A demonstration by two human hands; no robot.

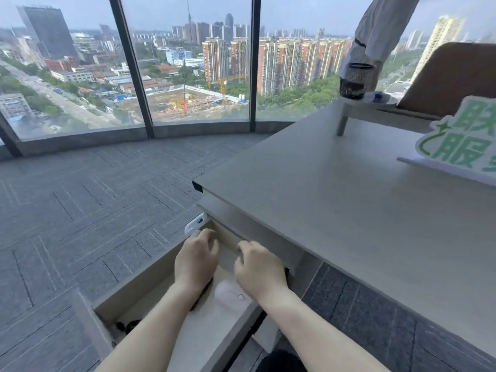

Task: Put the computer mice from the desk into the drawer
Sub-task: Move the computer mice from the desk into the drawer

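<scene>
The drawer (139, 288) under the desk's left end is pulled out. A white mouse (230, 292) lies on its floor between my forearms. A dark object (199, 298), only partly visible, sits under my left forearm. My left hand (197, 260) is palm down at the drawer's far end with its fingers curled, and something pale shows at the fingertips. My right hand (259, 267) is beside it, palm down with curled fingers, close under the desk edge. Whatever lies beneath either palm is hidden. No mouse shows on the desk (349, 200).
A green-and-white sign (461, 135) stands on the desk at right, behind it a riser with a black mesh pen cup (355, 80). A dark item (128, 324) lies in the drawer's near left corner. Grey carpet and floor-to-ceiling windows are to the left.
</scene>
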